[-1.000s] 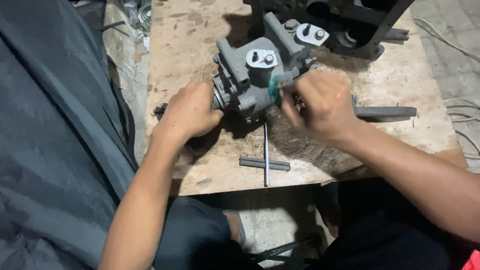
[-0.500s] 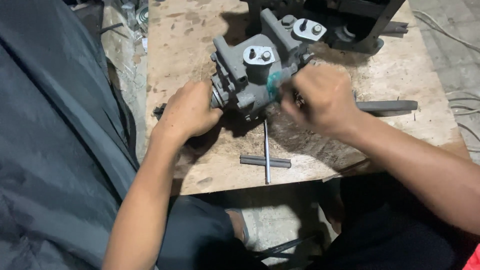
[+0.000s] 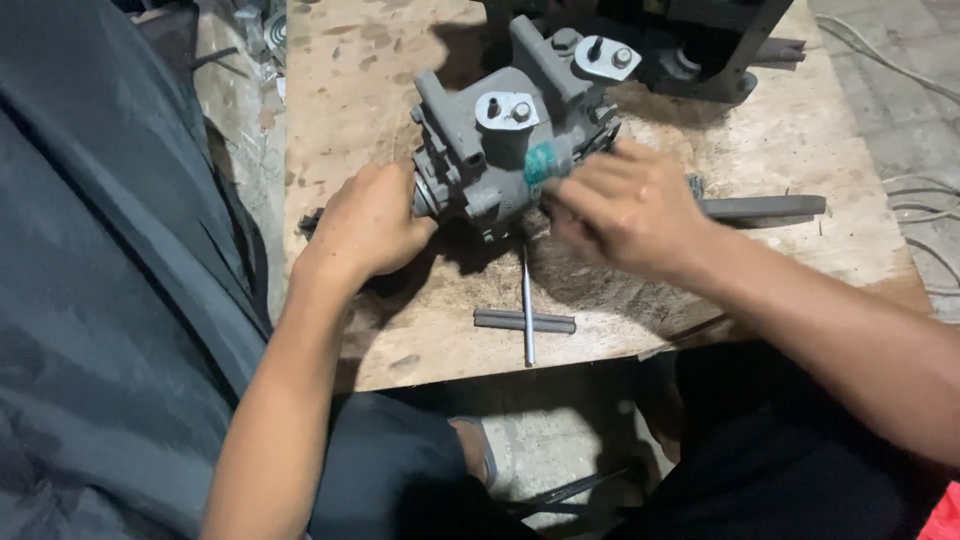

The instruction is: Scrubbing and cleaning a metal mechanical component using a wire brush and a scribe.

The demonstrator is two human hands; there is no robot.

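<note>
A grey metal pump-like assembly [image 3: 500, 140] lies on a stained wooden board [image 3: 780, 140]. My left hand [image 3: 370, 222] is closed against its left end, steadying it. My right hand [image 3: 625, 205] is closed on the assembly's front right side, next to a green patch [image 3: 538, 163]; what the fingers grip is hidden. A thin steel rod [image 3: 527, 310] sticks out from under the assembly toward the board's near edge, crossing a short grey bar [image 3: 523, 321].
A flat dark metal bar [image 3: 765, 207] lies to the right of my right hand. A dark machine frame [image 3: 700, 50] stands at the back of the board. Cables [image 3: 920, 190] lie on the floor at right. Dark fabric [image 3: 120, 300] fills the left side.
My right hand has shifted slightly on the assembly's front; it looks blurred from motion. My left hand keeps its hold. The view has moved a little.
</note>
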